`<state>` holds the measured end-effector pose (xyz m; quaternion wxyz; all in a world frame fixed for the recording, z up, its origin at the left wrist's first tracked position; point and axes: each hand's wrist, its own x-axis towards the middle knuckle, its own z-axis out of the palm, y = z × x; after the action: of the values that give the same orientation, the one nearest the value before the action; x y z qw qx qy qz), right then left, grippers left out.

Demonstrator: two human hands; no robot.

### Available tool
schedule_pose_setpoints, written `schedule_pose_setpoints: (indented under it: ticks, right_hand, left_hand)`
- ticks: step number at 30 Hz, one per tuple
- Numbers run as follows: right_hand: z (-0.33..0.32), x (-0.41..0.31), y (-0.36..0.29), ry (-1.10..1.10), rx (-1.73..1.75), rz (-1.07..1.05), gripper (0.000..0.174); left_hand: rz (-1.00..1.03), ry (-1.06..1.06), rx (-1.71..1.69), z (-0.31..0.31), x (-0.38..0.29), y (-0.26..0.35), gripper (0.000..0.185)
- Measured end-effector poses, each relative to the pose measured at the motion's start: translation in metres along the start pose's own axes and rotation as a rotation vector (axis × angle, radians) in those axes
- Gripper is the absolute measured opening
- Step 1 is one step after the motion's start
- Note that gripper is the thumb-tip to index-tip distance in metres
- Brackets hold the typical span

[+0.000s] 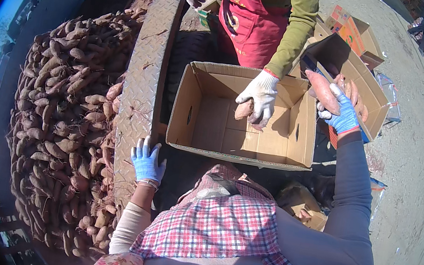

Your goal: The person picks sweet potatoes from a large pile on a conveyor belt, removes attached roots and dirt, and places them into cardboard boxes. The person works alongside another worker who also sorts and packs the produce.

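My right hand (342,111), in a blue-and-white work glove, grips a large reddish sweet potato (321,91) above a cardboard box (372,89) at the right, where several sweet potatoes (349,90) lie. My left hand (148,162), gloved alike, rests with fingers spread on the rusty tread-plate ledge (142,92) and holds nothing. Between my arms stands an open cardboard box (210,130) with handle holes in its sides. A co-worker's white-gloved hand (261,94) reaches into that box with a sweet potato (244,109) in its fingers.
A big heap of sweet potatoes (70,110) fills the truck bed on the left, beyond the ledge. The co-worker in a red apron (246,21) stands opposite me. Further cardboard boxes (362,39) are at the upper right, and another box (316,220) sits low beside my right arm.
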<state>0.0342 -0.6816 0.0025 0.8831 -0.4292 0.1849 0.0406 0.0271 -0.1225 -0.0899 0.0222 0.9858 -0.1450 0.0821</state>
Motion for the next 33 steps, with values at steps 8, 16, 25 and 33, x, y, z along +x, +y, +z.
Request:
schedule_pose_setpoints:
  ticks: [8, 16, 25, 33]
  right_hand:
    - [0.053, -0.013, 0.037, -0.141, -0.733, 0.091, 0.064]
    - [0.088, 0.039, 0.134, -0.12, -1.34, -0.07, 0.046]
    - [0.266, 0.023, 0.201, -0.545, -1.02, -0.151, 0.027]
    - [0.288, -0.028, 0.242, -0.791, -1.016, -0.134, 0.021]
  left_hand:
    - [0.003, 0.013, -0.076, -0.005, 0.0, -0.003, 0.052]
    - [0.024, 0.037, -0.247, -0.017, -0.008, -0.023, 0.067]
    - [-0.425, 0.357, -0.455, -0.03, -0.054, -0.117, 0.048]
    - [-0.978, -0.231, -0.565, 0.05, -0.06, -0.225, 0.071]
